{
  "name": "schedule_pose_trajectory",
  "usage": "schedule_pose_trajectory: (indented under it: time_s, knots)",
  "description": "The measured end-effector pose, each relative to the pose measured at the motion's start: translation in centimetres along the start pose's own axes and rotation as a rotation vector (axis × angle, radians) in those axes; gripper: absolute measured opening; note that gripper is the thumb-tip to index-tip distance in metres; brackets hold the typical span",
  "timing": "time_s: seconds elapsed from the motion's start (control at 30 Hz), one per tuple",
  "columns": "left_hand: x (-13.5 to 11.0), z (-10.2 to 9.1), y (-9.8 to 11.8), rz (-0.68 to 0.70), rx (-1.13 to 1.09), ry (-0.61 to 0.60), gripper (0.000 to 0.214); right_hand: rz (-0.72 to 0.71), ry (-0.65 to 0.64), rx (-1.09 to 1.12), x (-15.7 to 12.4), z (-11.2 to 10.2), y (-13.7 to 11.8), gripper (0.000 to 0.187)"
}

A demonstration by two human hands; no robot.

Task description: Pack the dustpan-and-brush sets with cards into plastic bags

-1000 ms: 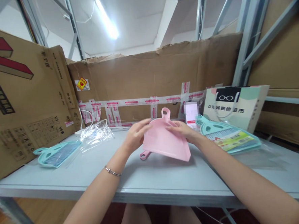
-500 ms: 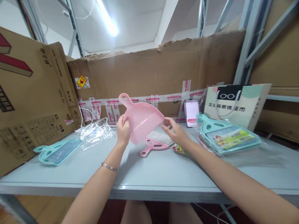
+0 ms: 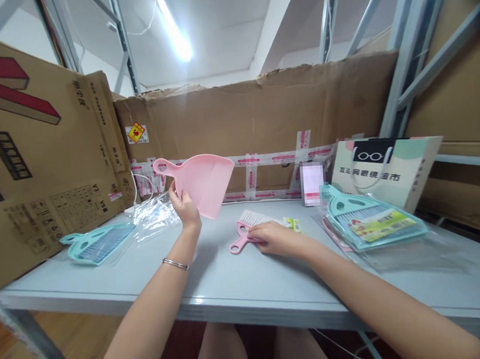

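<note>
A pink dustpan (image 3: pixel 207 182) is raised above the table, its handle pointing left; my left hand (image 3: pixel 186 209) is closed on its near edge. Lower and to the right, my right hand (image 3: pixel 274 238) has its fingers closed on a pink hand brush (image 3: pixel 239 244) that lies on the table. The brush's white bristles (image 3: pixel 252 217) point away from me, and my hand hides part of its body. A small yellow-green label card (image 3: pixel 294 224) shows just behind my right hand.
Packaged turquoise dustpan-and-brush sets (image 3: pixel 376 222) are stacked at the right, before a paper bag (image 3: pixel 387 165) and a phone (image 3: pixel 313 183). On the left are another turquoise set (image 3: pixel 100 245) and crumpled clear plastic (image 3: pixel 155 220). Cardboard (image 3: pixel 228 118) walls the back of the table (image 3: pixel 149 282).
My left hand has moved the dustpan left and turned it. My right hand has left the dustpan's edge, come down and taken hold of the pink brush.
</note>
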State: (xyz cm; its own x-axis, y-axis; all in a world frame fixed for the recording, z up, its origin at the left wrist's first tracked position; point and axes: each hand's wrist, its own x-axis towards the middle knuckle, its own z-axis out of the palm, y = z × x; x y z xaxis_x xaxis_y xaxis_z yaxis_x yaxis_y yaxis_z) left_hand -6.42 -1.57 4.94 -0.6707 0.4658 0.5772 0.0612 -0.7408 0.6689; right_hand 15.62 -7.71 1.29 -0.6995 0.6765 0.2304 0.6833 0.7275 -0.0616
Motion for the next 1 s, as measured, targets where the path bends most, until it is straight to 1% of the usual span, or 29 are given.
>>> schedule_pose_trajectory:
  time_s: [0.03,0.1,0.17,0.27,0.33,0.37,0.43,0.5,0.53,0.57,0.6,0.63,0.7,0.77,0.9,1.0]
  knots:
    - [0.1,0.0,0.0,-0.004,0.007,-0.006,0.036,0.003,-0.032,-0.058,0.2,0.2,-0.3,0.023]
    - [0.0,-0.1,0.1,0.002,0.023,-0.027,0.035,0.047,-0.031,-0.151,0.6,0.7,-0.7,0.025]
    - [-0.3,-0.1,0.4,0.032,0.035,-0.055,0.035,0.056,0.009,-0.188,0.8,1.2,-0.8,0.03]
    - [-0.5,-0.1,0.8,0.089,0.049,-0.078,0.035,0.049,0.091,-0.139,0.8,1.7,-0.6,0.04]
    - [-0.4,-0.1,0.7,0.127,0.068,-0.079,0.036,0.068,0.192,-0.065,0.7,1.6,-0.3,0.038]
    - [-0.2,-0.2,0.6,0.139,0.079,-0.085,0.036,0.078,0.271,-0.018,0.7,1.4,-0.2,0.033]
    - [0.0,-0.2,0.2,0.124,0.106,-0.129,0.036,0.074,0.483,0.112,0.7,0.7,-0.2,0.024]
    - [0.1,-0.1,-0.2,0.038,0.13,-0.241,0.036,0.069,0.728,0.295,0.7,-0.2,-0.4,0.018]
    - [0.0,-0.1,-0.3,-0.031,0.133,-0.329,0.036,0.079,0.832,0.392,0.7,-0.6,-0.6,0.017]
    - [-0.3,0.0,-0.3,-0.111,0.131,-0.436,0.035,0.099,0.911,0.478,0.7,-0.9,-0.7,0.017]
    - [-0.6,0.1,-0.2,-0.195,0.12,-0.554,0.034,0.123,0.96,0.54,0.6,-1.1,-0.8,0.018]
    - [-1.1,0.2,0.0,-0.277,0.102,-0.675,0.032,0.142,0.986,0.576,0.6,-1.2,-0.9,0.018]
    - [-2.1,0.4,0.8,-0.41,0.056,-0.884,0.031,0.151,0.982,0.579,0.6,-1.2,-1.0,0.02]
    - [-3.0,0.6,1.7,-0.47,0.035,-1.019,0.035,0.157,0.964,0.516,0.5,-1.2,-0.9,0.02]
    - [-4.2,0.6,2.7,-0.465,0.075,-1.153,0.039,0.243,0.962,0.314,0.5,-1.3,-0.6,0.017]
    - [-4.6,0.6,2.6,-0.436,0.033,-1.218,0.041,0.301,0.993,0.286,0.7,-1.3,-0.4,0.012]
